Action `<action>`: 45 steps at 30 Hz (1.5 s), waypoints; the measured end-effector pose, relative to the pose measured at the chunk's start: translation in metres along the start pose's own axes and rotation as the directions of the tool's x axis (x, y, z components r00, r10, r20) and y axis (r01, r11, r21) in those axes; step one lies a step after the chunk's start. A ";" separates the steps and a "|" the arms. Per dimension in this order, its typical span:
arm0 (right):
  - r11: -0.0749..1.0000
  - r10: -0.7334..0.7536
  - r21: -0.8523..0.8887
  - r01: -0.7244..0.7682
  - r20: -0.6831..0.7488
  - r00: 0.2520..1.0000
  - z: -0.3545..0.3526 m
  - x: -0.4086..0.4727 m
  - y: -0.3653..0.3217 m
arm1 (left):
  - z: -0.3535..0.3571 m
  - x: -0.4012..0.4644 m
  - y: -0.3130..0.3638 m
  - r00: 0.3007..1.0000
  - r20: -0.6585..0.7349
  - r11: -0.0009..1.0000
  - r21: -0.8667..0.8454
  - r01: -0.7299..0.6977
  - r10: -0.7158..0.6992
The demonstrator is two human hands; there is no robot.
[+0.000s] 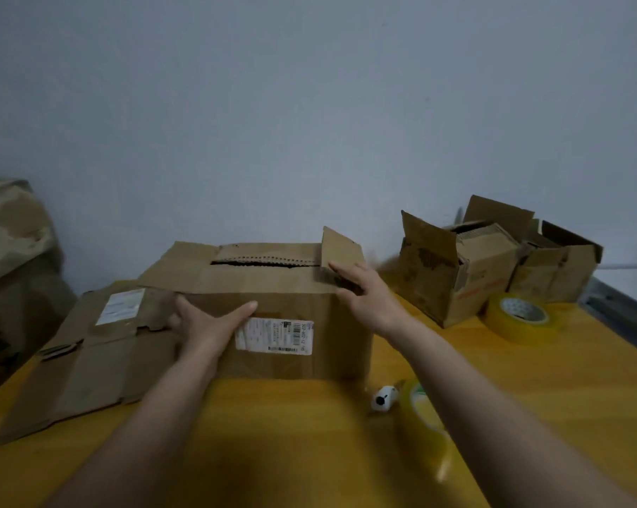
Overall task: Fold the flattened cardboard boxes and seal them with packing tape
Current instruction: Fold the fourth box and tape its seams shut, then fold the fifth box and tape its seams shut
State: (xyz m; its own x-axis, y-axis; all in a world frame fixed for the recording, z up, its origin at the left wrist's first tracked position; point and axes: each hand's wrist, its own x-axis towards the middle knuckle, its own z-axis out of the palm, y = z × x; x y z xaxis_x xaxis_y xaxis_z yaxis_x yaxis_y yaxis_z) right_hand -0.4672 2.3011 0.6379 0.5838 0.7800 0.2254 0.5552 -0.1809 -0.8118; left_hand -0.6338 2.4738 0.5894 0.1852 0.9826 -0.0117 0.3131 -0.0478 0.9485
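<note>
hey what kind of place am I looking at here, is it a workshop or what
Probably a small packing station in a plain room, not a workshop. A yellow table against a bare wall holds a box being folded, a flattened box, assembled boxes and a tape roll.

A cardboard box [273,309] stood on the yellow table [309,434], its top flaps nearly closed. The left hand [203,320] lay flat against its front; the right hand [364,291] pressed the right-end flap [340,251]. A flattened box [89,353] lay left, a tape roll [518,317] right.
</note>
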 end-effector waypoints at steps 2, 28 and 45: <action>1.000 0.024 0.019 -0.022 -0.099 0.995 -0.011 0.007 0.017 | 0.029 -0.014 0.004 0.998 -0.054 1.000 0.010 -0.023 0.024; 0.921 0.336 -0.106 -0.376 -0.274 0.901 -0.076 0.096 0.164 | 0.202 0.032 0.045 0.997 -0.054 0.998 -0.020 -0.064 0.063; 0.945 0.241 -0.255 -0.204 0.125 0.962 0.107 0.057 0.054 | -0.035 0.021 -0.078 0.959 0.259 0.581 0.765 -0.276 0.115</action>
State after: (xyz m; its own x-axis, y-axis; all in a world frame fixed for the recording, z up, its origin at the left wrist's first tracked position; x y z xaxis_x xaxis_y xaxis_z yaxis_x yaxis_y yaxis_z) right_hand -0.4675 2.3996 0.5492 0.6216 0.7820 -0.0460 0.5572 -0.4827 -0.6757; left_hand -0.6866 2.5043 0.5260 0.4547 0.8905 0.0155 0.8439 -0.4363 0.3123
